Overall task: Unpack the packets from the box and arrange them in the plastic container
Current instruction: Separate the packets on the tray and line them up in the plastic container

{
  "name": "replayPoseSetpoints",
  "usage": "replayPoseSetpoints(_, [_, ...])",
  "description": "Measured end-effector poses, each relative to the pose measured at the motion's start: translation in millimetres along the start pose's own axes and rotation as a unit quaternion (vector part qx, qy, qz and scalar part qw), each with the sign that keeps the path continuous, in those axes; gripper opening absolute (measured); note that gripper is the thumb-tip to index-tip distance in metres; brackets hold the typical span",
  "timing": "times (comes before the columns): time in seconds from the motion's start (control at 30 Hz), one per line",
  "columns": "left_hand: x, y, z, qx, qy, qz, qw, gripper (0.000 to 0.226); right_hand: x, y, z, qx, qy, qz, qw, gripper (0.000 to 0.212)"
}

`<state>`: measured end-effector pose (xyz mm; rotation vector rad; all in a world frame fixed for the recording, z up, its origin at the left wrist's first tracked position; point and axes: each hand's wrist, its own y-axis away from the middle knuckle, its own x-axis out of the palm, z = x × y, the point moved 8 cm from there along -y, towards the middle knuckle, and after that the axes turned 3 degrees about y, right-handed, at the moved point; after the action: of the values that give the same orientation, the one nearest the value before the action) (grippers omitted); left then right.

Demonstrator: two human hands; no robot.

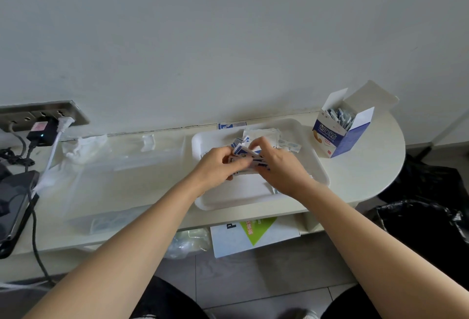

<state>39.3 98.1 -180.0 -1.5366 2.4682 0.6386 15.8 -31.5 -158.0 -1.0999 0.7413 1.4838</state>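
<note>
1. Task thing: a bunch of blue-and-white packets (247,157) is held just above the plastic container (203,202), a white tray on the table (368,166); a loose pile (264,134) lies at the tray's far side
2. Grip: left hand (215,164) has its fingers curled round the bunch's left end; right hand (281,169) pinches the top edge with thumb and forefinger, its other fingers tucked under
3. Step, as I judge it: squaring up a bunch before laying it down; arranging is partway, with the near tray floor bare
4. Next calls for setting the bunch flat and tidy, then reaching right to the box (337,136), which stands open and still has packets inside
5. Writing: the box front has bold white Chinese characters, and the Latin line below them is too small to read; a sheet (253,235) under the table shows a large "P" and a green patch
</note>
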Motion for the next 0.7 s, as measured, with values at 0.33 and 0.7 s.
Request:
replayPoseSetpoints(0.33, [-2.7,14.0,0.6,0.065,-0.259,-0.137,0.954,0.023,25.9,-2.6,16.9,-0.047,0.101,-0.041,0.993,0.007])
replayPoseSetpoints(0.7, [9.3,15.5,8.4,0.14,-0.307,-0.144,0.93,0.03,41.0,-2.5,17.2,-0.033,0.106,-0.006,0.994,0.022])
